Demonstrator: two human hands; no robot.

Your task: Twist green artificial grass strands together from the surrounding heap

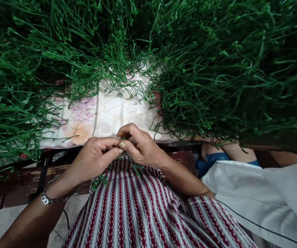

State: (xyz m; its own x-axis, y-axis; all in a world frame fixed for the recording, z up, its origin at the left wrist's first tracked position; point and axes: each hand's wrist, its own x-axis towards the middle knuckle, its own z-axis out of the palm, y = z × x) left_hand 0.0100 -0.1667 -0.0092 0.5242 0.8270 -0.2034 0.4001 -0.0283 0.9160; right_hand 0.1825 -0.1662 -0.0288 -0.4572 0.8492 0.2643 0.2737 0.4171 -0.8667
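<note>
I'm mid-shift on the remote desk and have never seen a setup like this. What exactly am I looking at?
There's no machine here: a person is working with two bare hands. The single picture comes from a camera worn on the head, looking forward and down, so the striped garment at the bottom is the wearer's own.

The left hand, with a metal watch on its wrist, meets the right hand at the fingertips. Between them they pinch a few thin green stems; which fingers grip which stem is hard to tell.

Beyond, a large tangled heap of similar green stems lies on a floral cover, part of which shows bare in front of the hands. At right, another person's legs are visible.
</note>
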